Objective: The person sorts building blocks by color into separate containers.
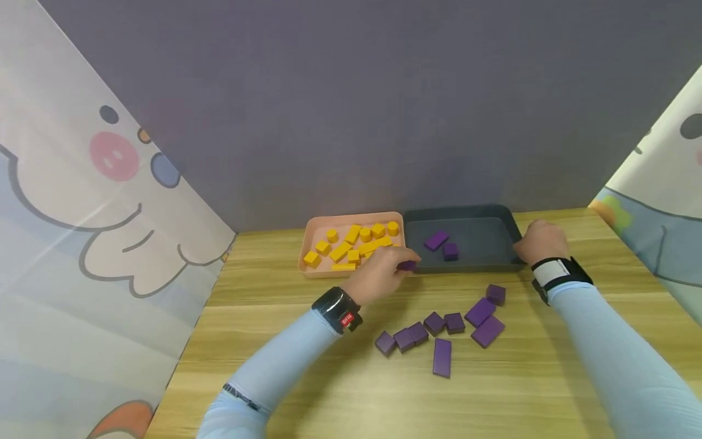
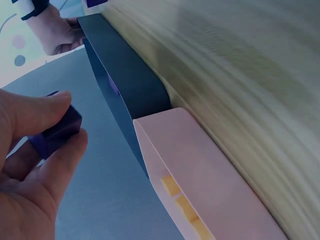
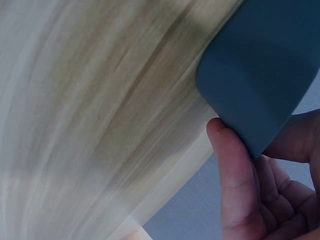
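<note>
My left hand [image 1: 382, 272] pinches a purple block [image 2: 62, 130] between thumb and fingers, near where the two trays meet. Under and beside that hand is a pink tray [image 1: 303, 259] holding several yellow blocks [image 1: 340, 251]. The dark grey tray [image 1: 477, 239] next to it has two purple blocks [image 1: 436, 240] inside. At its right end my right hand [image 1: 541, 241] grips the wall, with the thumb on the inner side and fingers outside in the right wrist view. On the table in front lie several purple blocks, both cubes [image 1: 386, 343] and flat oblongs [image 1: 442, 358].
The wooden table [image 1: 263, 317] runs back to a grey panel [image 1: 329, 110] standing right behind both trays. Cartoon-printed cloth [image 1: 82, 201] hangs along the left side, and more printed cloth [image 1: 669, 201] is at the right.
</note>
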`<action>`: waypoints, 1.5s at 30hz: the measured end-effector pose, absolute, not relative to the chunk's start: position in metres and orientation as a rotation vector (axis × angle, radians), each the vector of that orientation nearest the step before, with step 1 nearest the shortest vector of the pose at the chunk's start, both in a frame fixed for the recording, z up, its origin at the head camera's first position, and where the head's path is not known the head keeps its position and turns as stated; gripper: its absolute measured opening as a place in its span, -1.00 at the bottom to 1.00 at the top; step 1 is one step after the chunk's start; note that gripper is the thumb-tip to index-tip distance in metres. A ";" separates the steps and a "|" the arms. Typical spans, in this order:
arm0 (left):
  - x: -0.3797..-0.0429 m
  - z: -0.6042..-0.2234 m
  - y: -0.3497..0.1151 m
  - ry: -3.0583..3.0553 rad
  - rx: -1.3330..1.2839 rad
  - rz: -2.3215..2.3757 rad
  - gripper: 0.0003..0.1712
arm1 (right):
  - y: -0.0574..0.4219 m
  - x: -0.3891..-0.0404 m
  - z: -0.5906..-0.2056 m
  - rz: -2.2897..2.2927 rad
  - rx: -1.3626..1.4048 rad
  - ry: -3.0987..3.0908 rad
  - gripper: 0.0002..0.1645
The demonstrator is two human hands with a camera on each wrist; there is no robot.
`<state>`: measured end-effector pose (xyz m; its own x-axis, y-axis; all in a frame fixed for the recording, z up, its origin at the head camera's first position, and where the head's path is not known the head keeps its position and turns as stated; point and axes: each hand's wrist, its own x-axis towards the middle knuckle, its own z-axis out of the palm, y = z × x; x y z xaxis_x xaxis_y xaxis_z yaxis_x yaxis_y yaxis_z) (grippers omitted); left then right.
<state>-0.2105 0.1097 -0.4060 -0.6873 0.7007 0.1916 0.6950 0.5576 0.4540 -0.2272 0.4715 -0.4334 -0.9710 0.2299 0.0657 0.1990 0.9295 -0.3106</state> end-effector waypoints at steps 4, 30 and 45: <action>-0.222 -0.405 0.123 2.780 1.222 0.866 -0.64 | 0.469 -0.228 -0.432 0.466 -0.346 -2.975 -0.62; -0.258 -0.437 0.176 2.792 1.093 0.735 -0.57 | 0.467 -0.228 -0.431 0.485 -0.404 -3.015 -0.63; -0.264 -0.447 0.184 2.771 1.046 0.695 -0.58 | 0.469 -0.230 -0.433 0.483 -0.421 -3.014 -0.64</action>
<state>-0.2644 0.1836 -0.4473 -0.7592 0.6475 0.0664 0.6021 0.6599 0.4494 -0.2300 0.4688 -0.4328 -0.9610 0.2761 0.0159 0.2573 0.9137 -0.3146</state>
